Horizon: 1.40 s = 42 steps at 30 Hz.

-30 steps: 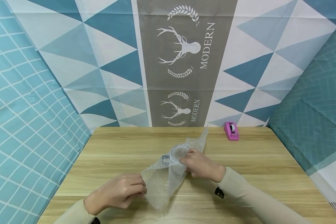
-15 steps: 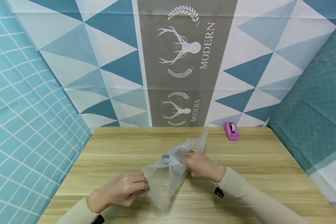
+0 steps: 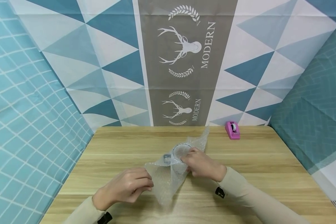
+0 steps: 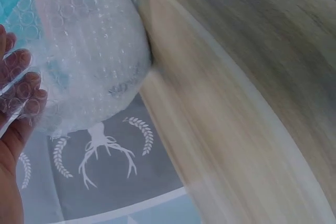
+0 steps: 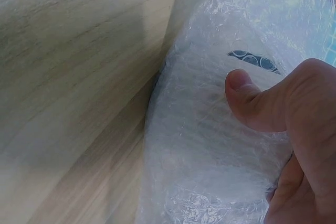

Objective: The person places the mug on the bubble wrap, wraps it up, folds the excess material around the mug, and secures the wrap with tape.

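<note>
A white cup (image 3: 181, 151) with a dark rim line stands in the middle of the table, partly covered by a sheet of bubble wrap (image 3: 161, 183). Beside the rim, a dark-edged part that looks like its handle (image 3: 167, 159) shows through. My right hand (image 3: 203, 165) grips the cup's near right side; in the right wrist view the thumb (image 5: 247, 100) presses the film against its wall. With bent fingers, my left hand (image 3: 126, 185) pinches the near left edge of the wrap, lifting it off the table. The film veils those fingertips in the left wrist view.
A pink tape dispenser (image 3: 232, 130) with a roll of tape stands at the table's back right. One loose corner of the wrap points toward the back edge. Patterned cloth (image 3: 123, 62) hangs behind the wooden table (image 3: 114, 149) and on both sides.
My left hand has moved a little up and to the right, bringing the pinched edge of the bubble wrap closer to the cup. The right hand keeps its hold.
</note>
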{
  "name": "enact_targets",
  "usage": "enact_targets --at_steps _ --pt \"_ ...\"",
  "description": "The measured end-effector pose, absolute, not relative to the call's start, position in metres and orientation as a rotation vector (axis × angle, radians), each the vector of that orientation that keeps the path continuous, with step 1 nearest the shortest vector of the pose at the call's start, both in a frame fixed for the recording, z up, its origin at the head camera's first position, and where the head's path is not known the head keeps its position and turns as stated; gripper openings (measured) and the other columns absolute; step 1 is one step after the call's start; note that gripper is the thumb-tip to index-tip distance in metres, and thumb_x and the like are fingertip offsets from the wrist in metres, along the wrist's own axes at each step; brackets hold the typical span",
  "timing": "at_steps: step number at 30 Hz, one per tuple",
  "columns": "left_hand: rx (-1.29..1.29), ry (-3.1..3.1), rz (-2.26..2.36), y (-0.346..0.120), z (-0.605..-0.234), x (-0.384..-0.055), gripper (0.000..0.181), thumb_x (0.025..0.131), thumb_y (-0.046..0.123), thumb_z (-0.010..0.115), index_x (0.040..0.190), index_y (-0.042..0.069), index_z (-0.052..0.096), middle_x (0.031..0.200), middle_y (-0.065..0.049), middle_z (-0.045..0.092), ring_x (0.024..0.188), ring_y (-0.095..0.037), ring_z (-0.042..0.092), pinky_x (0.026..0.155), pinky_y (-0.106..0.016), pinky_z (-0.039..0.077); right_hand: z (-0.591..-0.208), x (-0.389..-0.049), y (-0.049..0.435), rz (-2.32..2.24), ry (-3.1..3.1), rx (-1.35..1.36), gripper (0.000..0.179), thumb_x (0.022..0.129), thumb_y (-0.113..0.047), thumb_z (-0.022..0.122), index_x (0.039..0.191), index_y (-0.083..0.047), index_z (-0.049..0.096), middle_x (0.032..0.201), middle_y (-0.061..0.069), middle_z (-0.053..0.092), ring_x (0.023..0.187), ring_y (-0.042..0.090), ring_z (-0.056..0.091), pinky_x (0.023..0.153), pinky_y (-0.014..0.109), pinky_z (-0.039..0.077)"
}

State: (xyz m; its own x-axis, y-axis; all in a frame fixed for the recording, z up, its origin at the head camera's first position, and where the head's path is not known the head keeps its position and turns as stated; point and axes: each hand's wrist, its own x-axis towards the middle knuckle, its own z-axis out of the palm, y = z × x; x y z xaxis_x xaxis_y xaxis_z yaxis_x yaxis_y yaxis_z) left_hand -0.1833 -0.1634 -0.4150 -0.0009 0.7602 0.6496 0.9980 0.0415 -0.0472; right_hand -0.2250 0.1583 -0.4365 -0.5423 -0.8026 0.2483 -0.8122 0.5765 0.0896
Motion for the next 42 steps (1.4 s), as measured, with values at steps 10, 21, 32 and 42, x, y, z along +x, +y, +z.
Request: enact_targets --at_steps 10,21,32,42 --pt "-1.749 -1.786 -0.619 -0.151 -0.412 -0.188 0.009 0.099 0.011 0.066 0.092 0.011 0.071 0.087 0.005 0.066 0.075 -0.006 0.060 0.072 -0.015 0.052 -0.437 -0.226 0.164 0.074 -2.554 1.313 0.032 0.071 -0.008 0.087 0.085 -0.016 0.060 0.071 -0.007 0.060 0.074 0.014 0.062 0.095 0.040 0.052" --pt "-1.742 -1.804 -0.655 -0.148 -0.407 -0.189 0.009 0.099 0.011 0.067 0.091 0.012 0.071 0.086 0.006 0.066 0.074 -0.005 0.059 0.071 -0.014 0.052 -0.436 -0.227 0.166 0.072 -2.574 1.288 0.030 0.073 -0.007 0.084 0.083 -0.017 0.057 0.071 -0.008 0.058 0.076 0.015 0.062 0.096 0.040 0.052" --pt "-1.708 -1.764 -0.662 -0.146 -0.407 -0.188 0.012 0.100 0.011 0.066 0.090 0.011 0.072 0.085 0.005 0.066 0.073 -0.005 0.060 0.070 -0.015 0.053 -0.437 -0.225 0.165 0.064 -2.575 1.290 0.032 0.071 -0.010 0.088 0.084 -0.015 0.060 0.071 -0.007 0.060 0.075 0.015 0.063 0.097 0.042 0.053" --pt "-1.691 -1.730 -0.694 -0.149 -0.407 -0.184 0.016 0.102 0.008 0.060 0.090 0.009 0.071 0.085 0.003 0.068 0.073 -0.007 0.060 0.069 -0.014 0.051 -0.438 -0.221 0.158 0.053 -2.588 1.291 0.031 0.072 -0.013 0.089 0.087 -0.015 0.062 0.071 -0.008 0.061 0.072 0.013 0.061 0.098 0.041 0.053"
